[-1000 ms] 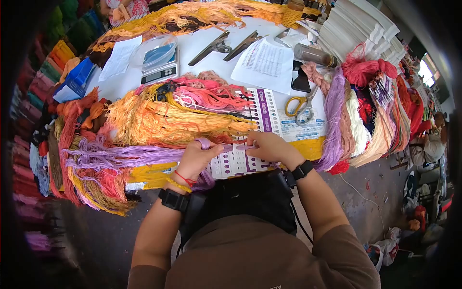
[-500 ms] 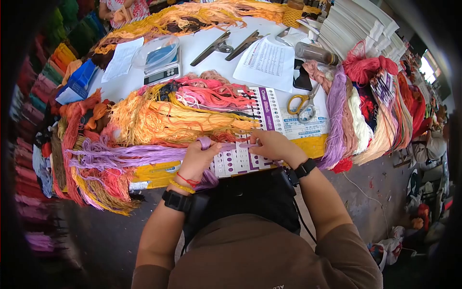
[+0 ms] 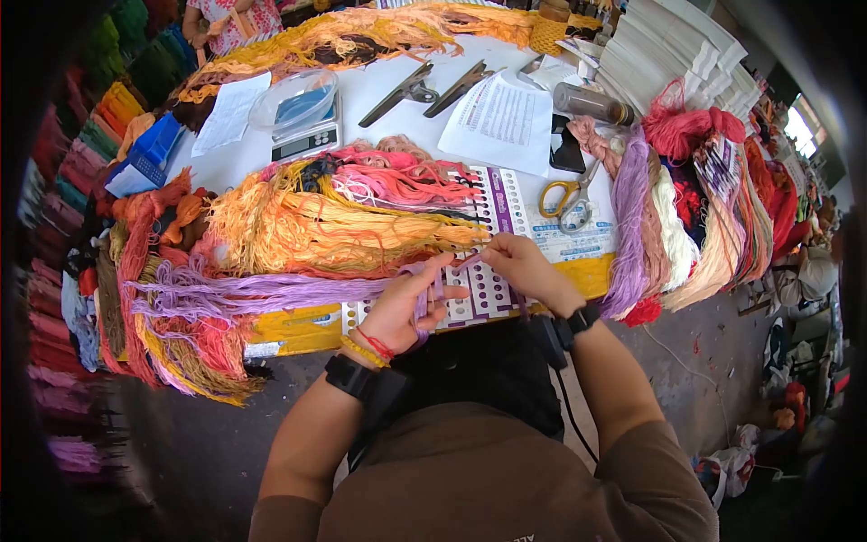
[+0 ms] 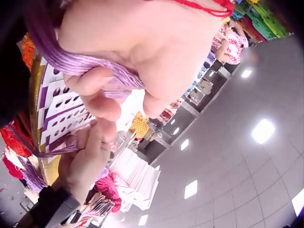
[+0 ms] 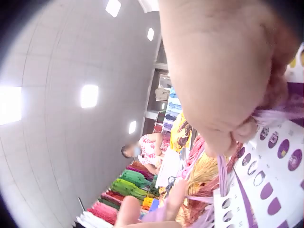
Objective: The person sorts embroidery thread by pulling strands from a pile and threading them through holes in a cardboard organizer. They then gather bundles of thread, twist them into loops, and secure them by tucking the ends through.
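Purple thread (image 3: 262,291) stretches from the left pile to my left hand (image 3: 397,316), its strands crossing the palm. In the left wrist view, fingers of my left hand (image 4: 142,52) curl round the purple strands (image 4: 102,64). Thumb and fingers of my right hand (image 3: 526,269) pinch more purple thread; in the right wrist view, strands (image 5: 222,175) hang below my right hand (image 5: 223,71). Under both hands lies a white and purple card with punched holes (image 3: 462,303). Orange and yellow thread (image 3: 343,226) lies just beyond them.
Scissors (image 3: 578,203) lie right of the card, near a black phone (image 3: 567,149). Beyond are a printed sheet (image 3: 501,117), two large clips (image 3: 397,95) and a scale (image 3: 307,142). Hanging skeins (image 3: 664,217) line the right edge. A person (image 3: 237,25) is across the table.
My left hand has moved right and turned, its fingers spreading toward my right hand with purple strands across them. My right hand has shifted slightly up and right, still pinching thread.
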`<move>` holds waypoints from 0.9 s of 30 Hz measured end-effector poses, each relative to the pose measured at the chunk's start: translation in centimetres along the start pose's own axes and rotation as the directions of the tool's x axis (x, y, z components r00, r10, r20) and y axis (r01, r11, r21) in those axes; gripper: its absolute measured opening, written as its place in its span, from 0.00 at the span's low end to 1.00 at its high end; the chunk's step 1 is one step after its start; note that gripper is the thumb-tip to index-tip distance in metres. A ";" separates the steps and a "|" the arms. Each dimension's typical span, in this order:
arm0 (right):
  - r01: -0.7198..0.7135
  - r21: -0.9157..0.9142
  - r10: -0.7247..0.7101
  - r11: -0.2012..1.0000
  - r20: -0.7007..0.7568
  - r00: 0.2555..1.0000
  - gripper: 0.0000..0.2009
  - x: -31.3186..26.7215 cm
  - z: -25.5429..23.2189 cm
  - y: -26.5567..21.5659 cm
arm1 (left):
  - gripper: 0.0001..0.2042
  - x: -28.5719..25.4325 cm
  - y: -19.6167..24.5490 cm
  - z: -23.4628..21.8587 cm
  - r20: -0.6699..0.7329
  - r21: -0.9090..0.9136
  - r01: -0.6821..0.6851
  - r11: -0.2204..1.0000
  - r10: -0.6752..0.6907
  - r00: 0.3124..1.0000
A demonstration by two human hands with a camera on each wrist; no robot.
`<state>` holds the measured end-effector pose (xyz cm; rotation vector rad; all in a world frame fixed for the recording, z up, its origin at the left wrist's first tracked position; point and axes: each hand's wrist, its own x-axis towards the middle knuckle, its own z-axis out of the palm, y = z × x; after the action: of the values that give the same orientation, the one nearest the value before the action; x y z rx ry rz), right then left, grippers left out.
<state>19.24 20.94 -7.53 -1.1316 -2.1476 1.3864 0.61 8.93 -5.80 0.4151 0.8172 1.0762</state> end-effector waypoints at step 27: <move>0.165 -0.583 -0.232 0.795 -0.041 0.972 0.13 -1.0 3.8 -2.1 | 0.13 -15.5 12.5 -10.1 -0.730 0.295 -0.696 0.654 0.624 0.277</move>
<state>16.52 17.46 -7.31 -1.0914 -2.5943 0.5593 -18.22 -0.29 1.85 0.1650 1.4512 2.2035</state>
